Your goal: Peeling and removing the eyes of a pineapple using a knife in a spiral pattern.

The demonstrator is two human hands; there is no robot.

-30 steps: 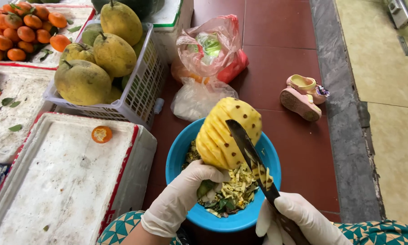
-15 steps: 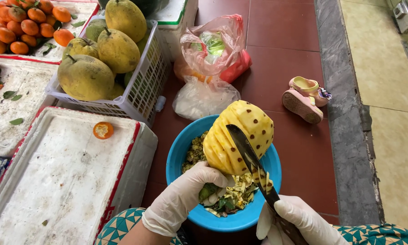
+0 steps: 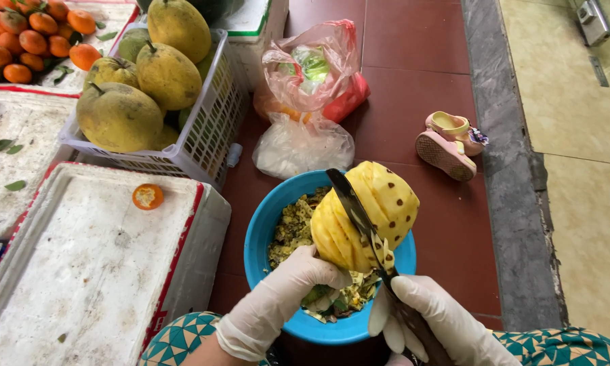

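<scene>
My left hand [image 3: 285, 295], in a white glove, grips the base of a peeled yellow pineapple [image 3: 379, 203] with brown eyes, held tilted over a blue bowl [image 3: 261, 230]. My right hand [image 3: 434, 322], also gloved, holds a dark knife [image 3: 359, 217] whose blade lies diagonally along the pineapple's side. Pineapple peelings [image 3: 291, 227] fill the bowl beneath the fruit.
A white basket [image 3: 203, 139] of large green-yellow pomelos [image 3: 118, 115] stands upper left, with oranges [image 3: 30, 34] behind. A white foam box lid [image 3: 81, 257] carries a cut orange half [image 3: 147, 196]. Plastic bags [image 3: 305, 102] and small pink shoes [image 3: 447, 142] lie on the red tile floor.
The pineapple has turned and tipped a little to the right in my left hand, and the knife blade has shifted along its surface.
</scene>
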